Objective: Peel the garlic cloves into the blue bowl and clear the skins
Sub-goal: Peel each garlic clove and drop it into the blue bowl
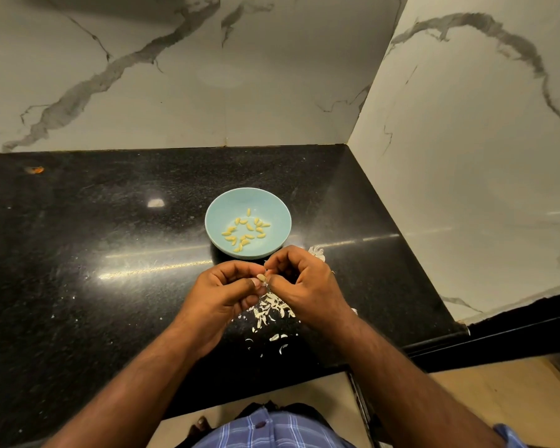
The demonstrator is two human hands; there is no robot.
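Pale blue bowl [217,218], yellow cloves [244,229], speckled black counter [78,253].

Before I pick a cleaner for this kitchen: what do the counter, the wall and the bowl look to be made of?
The counter looks like polished black granite: fine pale speckles and sharp light reflections. The wall looks like marble or marble-look tile, off-white with grey veins and a faint vertical seam; which one is unclear. The blue bowl seems glazed ceramic, smooth and softly glossy, though melamine is possible.
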